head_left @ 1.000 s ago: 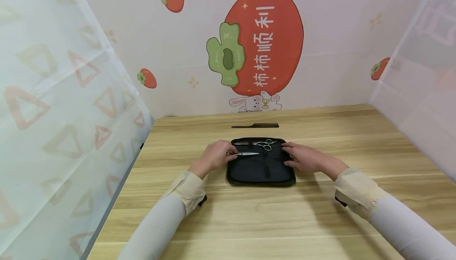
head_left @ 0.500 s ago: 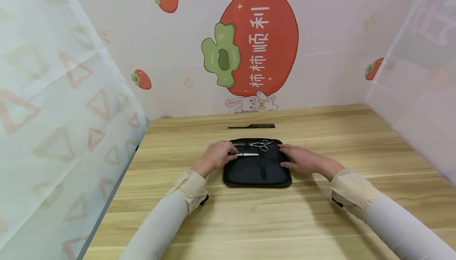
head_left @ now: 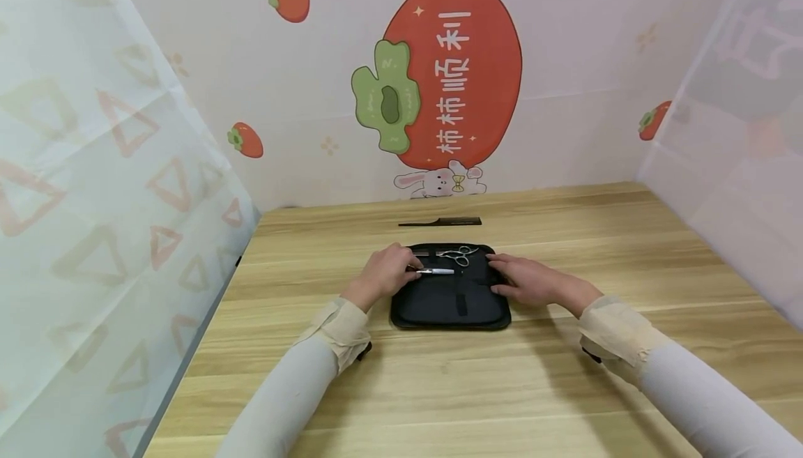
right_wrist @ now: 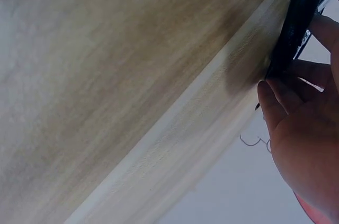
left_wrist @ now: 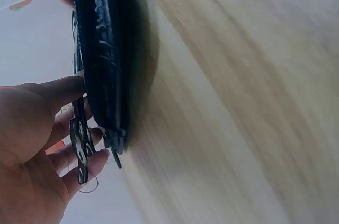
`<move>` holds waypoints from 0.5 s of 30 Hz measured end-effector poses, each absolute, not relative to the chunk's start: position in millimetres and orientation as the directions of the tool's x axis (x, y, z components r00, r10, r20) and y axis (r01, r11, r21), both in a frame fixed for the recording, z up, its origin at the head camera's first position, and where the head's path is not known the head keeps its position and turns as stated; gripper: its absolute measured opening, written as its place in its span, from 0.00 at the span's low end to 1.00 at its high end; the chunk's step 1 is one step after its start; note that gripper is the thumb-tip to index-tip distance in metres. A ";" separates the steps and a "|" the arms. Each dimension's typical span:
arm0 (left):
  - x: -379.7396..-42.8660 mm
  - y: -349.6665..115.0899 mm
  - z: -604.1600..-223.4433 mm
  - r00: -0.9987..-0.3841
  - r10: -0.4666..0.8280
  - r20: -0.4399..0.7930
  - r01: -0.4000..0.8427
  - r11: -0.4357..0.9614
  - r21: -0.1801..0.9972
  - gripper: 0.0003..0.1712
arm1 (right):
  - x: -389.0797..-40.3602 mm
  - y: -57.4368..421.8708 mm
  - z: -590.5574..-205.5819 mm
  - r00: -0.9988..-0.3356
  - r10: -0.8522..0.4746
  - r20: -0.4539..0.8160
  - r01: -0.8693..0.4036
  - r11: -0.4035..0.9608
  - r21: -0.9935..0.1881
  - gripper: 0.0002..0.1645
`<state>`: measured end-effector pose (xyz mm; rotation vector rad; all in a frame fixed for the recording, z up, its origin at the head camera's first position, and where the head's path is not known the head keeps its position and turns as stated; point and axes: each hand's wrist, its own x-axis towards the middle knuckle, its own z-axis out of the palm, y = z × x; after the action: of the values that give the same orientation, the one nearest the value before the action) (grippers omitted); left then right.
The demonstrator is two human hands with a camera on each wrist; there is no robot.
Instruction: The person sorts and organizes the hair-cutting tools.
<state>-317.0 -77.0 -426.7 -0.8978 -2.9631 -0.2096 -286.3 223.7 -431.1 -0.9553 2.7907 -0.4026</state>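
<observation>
An unfolded black zip case [head_left: 433, 308] lies on the wooden table. My left hand [head_left: 384, 270] pinches a pair of hair scissors [head_left: 440, 272] over the case, blades pointing right. In the left wrist view, the fingers hold the scissors' handles [left_wrist: 80, 150] beside the case's zipped edge [left_wrist: 103, 65]. Behind them, another pair of silver scissors [head_left: 463, 256] lies in the case under a strap. My right hand [head_left: 530, 279] rests on the case's right edge, fingers spread and slightly bent. The right wrist view shows its fingertips touching the case [right_wrist: 288, 36].
A black rat-tail comb [head_left: 461, 222] lies on the table [head_left: 439, 388] behind the case. A patterned backdrop [head_left: 301, 74] rises from the table's far edge, with hanging sheets on the left [head_left: 144, 165] and right [head_left: 746, 137].
The scissors in my left hand shift slightly, and their tips now lie near the strap in the case. My right hand keeps its place on the edge. The head view pans slightly.
</observation>
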 end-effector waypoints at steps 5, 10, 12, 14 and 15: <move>-315.6 -71.6 -425.1 -0.825 0.561 0.071 0.566 0.815 0.123 0.10 | -287.1 222.8 -433.0 -0.776 -0.626 -0.070 -0.588 0.759 -0.279 0.37; -317.4 -67.3 -424.0 -0.813 0.576 0.083 0.582 0.806 0.108 0.09 | -288.5 222.9 -432.9 -0.774 -0.628 -0.074 -0.594 0.762 -0.257 0.37; -318.5 -65.7 -424.1 -0.807 0.584 0.089 0.591 0.801 0.096 0.09 | -288.9 223.2 -433.0 -0.775 -0.628 -0.076 -0.594 0.763 -0.255 0.37; -319.2 -64.0 -424.2 -0.800 0.594 0.085 0.600 0.796 0.077 0.09 | -288.9 223.8 -433.0 -0.773 -0.630 -0.077 -0.596 0.762 -0.252 0.37; -319.8 -63.1 -424.6 -0.794 0.603 0.083 0.608 0.791 0.067 0.08 | -288.7 224.0 -433.1 -0.774 -0.628 -0.080 -0.594 0.764 -0.251 0.37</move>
<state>-319.8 -63.1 -424.6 -0.9872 -2.9186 -0.1394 -288.7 224.0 -433.1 -0.9772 2.7988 -0.3179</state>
